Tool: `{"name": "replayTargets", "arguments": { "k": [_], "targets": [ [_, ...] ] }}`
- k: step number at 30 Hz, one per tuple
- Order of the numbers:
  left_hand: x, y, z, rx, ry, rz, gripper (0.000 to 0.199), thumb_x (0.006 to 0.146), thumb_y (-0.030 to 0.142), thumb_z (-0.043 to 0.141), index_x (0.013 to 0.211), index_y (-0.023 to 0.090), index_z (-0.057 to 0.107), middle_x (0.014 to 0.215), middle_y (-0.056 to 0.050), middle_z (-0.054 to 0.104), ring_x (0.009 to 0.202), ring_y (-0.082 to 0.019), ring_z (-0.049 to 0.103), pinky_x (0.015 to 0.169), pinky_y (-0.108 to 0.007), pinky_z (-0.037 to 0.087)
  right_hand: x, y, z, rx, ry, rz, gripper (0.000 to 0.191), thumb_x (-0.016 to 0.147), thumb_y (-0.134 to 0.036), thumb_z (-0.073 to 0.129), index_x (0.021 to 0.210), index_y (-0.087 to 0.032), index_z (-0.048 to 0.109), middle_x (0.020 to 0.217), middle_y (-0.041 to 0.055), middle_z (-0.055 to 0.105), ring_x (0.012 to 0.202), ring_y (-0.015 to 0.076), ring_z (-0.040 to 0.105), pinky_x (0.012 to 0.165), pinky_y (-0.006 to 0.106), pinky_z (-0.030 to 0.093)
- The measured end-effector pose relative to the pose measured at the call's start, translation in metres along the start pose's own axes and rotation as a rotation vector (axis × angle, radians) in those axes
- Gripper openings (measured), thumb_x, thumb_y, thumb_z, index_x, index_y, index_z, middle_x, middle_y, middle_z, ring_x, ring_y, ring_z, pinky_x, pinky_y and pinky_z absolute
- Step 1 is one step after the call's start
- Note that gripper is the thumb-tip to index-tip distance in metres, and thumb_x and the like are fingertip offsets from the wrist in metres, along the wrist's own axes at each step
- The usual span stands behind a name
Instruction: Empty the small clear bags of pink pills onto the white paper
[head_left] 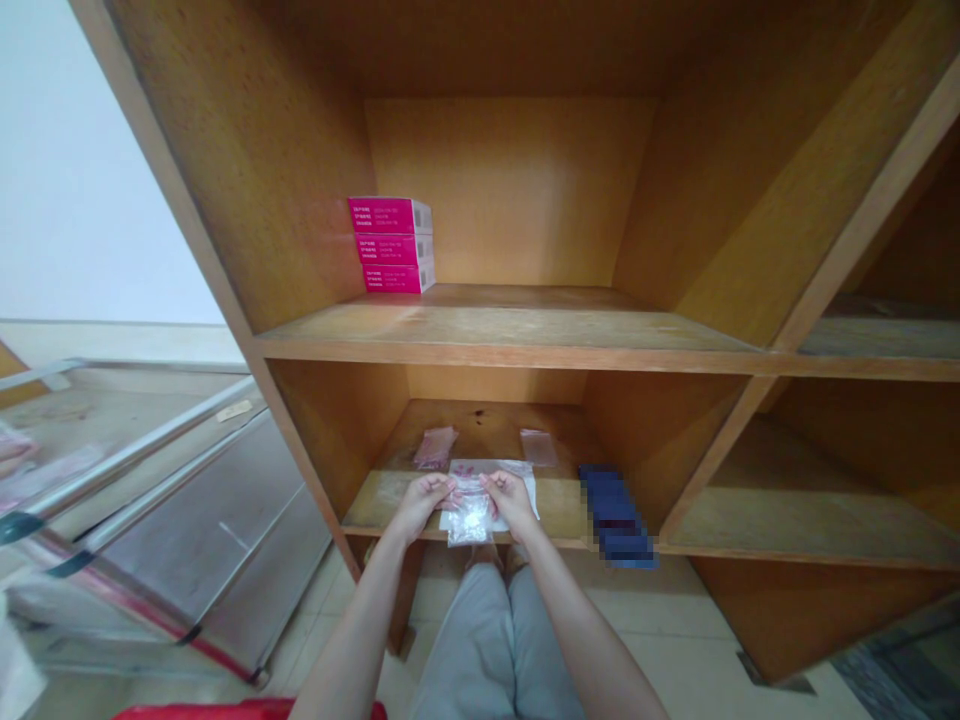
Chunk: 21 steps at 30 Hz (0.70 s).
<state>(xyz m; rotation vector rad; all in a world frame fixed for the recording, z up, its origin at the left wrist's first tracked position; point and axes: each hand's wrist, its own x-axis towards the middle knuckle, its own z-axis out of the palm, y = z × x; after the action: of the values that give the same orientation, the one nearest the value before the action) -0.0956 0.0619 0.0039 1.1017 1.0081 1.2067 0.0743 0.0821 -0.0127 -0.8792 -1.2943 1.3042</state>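
Note:
A small clear plastic bag (471,522) hangs between my two hands, over the front edge of the lower shelf. My left hand (427,500) pinches its upper left side. On the upper right side, my right hand (508,497) has its fingers closed on the same bag. Some pale contents show in its lower part, too blurred to name. Beneath the hands lies a white printed sheet (517,470). Behind it on the shelf are a pinkish clear bag (436,447) at left and a flat clear bag (538,448) at right.
Three stacked pink boxes (391,246) stand on the upper shelf (510,325). A dark blue, pixelated item (616,515) overhangs the lower shelf's right front. To the left is a metal-framed cart (202,500); something red (225,710) shows at the bottom edge.

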Motion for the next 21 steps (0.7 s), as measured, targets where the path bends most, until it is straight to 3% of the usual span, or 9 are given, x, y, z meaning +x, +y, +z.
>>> {"name": "replayTargets", "arguments": {
  "k": [6, 12, 21],
  "targets": [
    [0.0007, 0.0005, 0.0006, -0.010, 0.013, -0.007, 0.022, 0.060, 0.032, 0.069, 0.067, 0.013, 0.062, 0.065, -0.002, 0.061, 0.058, -0.012, 0.055, 0.056, -0.023, 0.046, 0.0008, 0.0030, -0.0015, -0.007, 0.016, 0.049, 0.037, 0.067, -0.053, 0.058, 0.058, -0.019, 0.046, 0.037, -0.0091, 0.039, 0.029, 0.0049, 0.031, 0.031, 0.018, 0.021],
    [-0.0019, 0.0062, 0.0037, 0.016, -0.069, -0.029, 0.024, 0.063, 0.033, 0.067, 0.074, 0.012, 0.062, 0.070, -0.003, 0.060, 0.062, -0.012, 0.054, 0.058, -0.023, 0.045, 0.0031, 0.0049, -0.0017, 0.001, 0.016, 0.048, 0.038, 0.065, -0.053, 0.059, 0.058, -0.018, 0.046, 0.036, -0.0090, 0.040, 0.030, 0.0048, 0.033, 0.032, 0.018, 0.022],
    [0.0004, 0.0006, 0.0030, 0.103, -0.082, -0.011, 0.031, 0.064, 0.039, 0.066, 0.076, 0.010, 0.063, 0.064, -0.004, 0.063, 0.057, -0.012, 0.055, 0.058, -0.023, 0.042, 0.0005, 0.0020, 0.0001, -0.003, -0.049, 0.039, 0.035, 0.070, -0.051, 0.056, 0.062, -0.018, 0.050, 0.036, -0.0085, 0.040, 0.030, 0.0051, 0.032, 0.031, 0.017, 0.022]
  ]
}}
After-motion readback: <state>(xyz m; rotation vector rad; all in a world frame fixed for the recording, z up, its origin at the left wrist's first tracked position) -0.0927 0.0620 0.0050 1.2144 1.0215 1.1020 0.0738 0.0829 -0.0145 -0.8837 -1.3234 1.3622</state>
